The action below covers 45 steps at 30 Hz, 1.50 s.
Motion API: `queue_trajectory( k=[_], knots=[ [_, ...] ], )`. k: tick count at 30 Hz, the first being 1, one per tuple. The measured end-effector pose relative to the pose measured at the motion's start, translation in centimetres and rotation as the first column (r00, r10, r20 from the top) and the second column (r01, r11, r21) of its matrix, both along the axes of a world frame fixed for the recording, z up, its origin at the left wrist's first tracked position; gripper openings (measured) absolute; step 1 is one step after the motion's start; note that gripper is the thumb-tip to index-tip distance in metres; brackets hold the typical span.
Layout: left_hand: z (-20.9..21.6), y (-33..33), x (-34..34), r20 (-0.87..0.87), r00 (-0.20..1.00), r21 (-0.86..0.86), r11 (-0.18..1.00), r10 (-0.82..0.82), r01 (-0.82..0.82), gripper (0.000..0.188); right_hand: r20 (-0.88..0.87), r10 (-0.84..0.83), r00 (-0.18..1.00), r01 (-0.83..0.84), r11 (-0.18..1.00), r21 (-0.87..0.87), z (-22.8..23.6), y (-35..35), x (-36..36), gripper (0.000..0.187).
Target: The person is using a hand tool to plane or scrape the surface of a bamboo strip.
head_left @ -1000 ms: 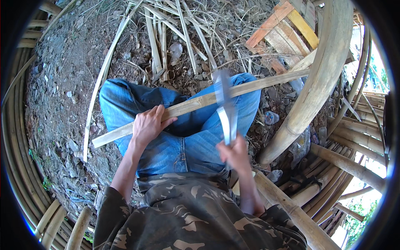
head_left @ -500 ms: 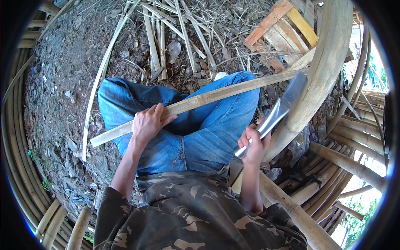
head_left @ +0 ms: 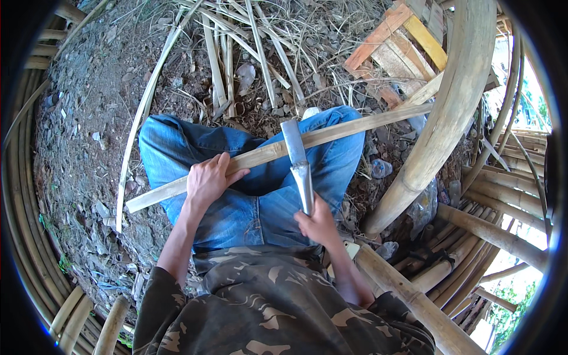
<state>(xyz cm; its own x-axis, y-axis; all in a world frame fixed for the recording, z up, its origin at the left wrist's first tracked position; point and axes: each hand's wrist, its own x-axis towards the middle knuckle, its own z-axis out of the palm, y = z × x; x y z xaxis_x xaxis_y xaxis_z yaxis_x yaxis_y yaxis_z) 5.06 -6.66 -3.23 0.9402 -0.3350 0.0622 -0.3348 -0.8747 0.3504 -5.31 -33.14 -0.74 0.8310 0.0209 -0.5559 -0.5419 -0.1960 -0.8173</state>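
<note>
A long split bamboo strip [head_left: 355, 126] lies slantwise across my jeans-clad legs [head_left: 281, 192], from lower left to upper right. Its left part is gripped by my left hand [head_left: 205, 179], thumb pointing right along it. In front of my belly my right hand [head_left: 320, 220] is wrapped round the shiny metal handle of a broad-bladed knife [head_left: 299, 171]. The blade points away from me and crosses over the middle of the strip. Whether the blade touches the strip, I cannot tell.
Several bamboo strips [head_left: 222, 65] and thin shavings lie on the dirt ahead. A thick bamboo pole [head_left: 441, 127] curves up on my right, near a wooden crate-like piece [head_left: 402, 44]. Bamboo poles [head_left: 26, 177] line the left side, and more poles [head_left: 494, 234] stand at right.
My right hand has swung the knife leftward from beside the thick pole to over the middle of the strip. My left hand keeps its hold on the strip, almost unmoved.
</note>
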Motion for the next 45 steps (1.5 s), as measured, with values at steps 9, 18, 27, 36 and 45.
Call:
queue_trajectory(
  k=[9,18,27,36,45],
  knots=[
    [0.3,-0.2,-0.2,-0.033,0.999,0.011,1.000,0.025,-0.025,0.053,-0.019,-0.195,0.981,0.195,0.980,0.035,1.1,0.6,0.5,0.035],
    [0.6,-0.4,-0.1,-0.064,0.997,0.000,0.999,0.033,-0.033,0.054,0.114,-0.471,0.875,0.444,0.874,0.199,2.7,0.0,1.5,0.024],
    [0.4,-0.3,-0.3,-0.095,0.995,0.024,0.999,0.037,-0.035,0.054,0.164,-0.561,0.811,0.470,0.793,0.387,6.0,0.1,2.9,0.030],
    [0.6,-0.2,-0.1,-0.058,0.998,0.029,1.000,0.014,-0.013,0.058,0.138,-0.451,0.882,0.399,0.870,0.290,5.9,-0.7,2.6,0.023],
    [0.7,-0.4,-0.1,-0.033,0.999,0.001,1.000,0.007,-0.007,0.058,0.131,-0.296,0.946,0.265,0.941,0.212,5.2,-1.7,2.5,0.028]
  ],
)
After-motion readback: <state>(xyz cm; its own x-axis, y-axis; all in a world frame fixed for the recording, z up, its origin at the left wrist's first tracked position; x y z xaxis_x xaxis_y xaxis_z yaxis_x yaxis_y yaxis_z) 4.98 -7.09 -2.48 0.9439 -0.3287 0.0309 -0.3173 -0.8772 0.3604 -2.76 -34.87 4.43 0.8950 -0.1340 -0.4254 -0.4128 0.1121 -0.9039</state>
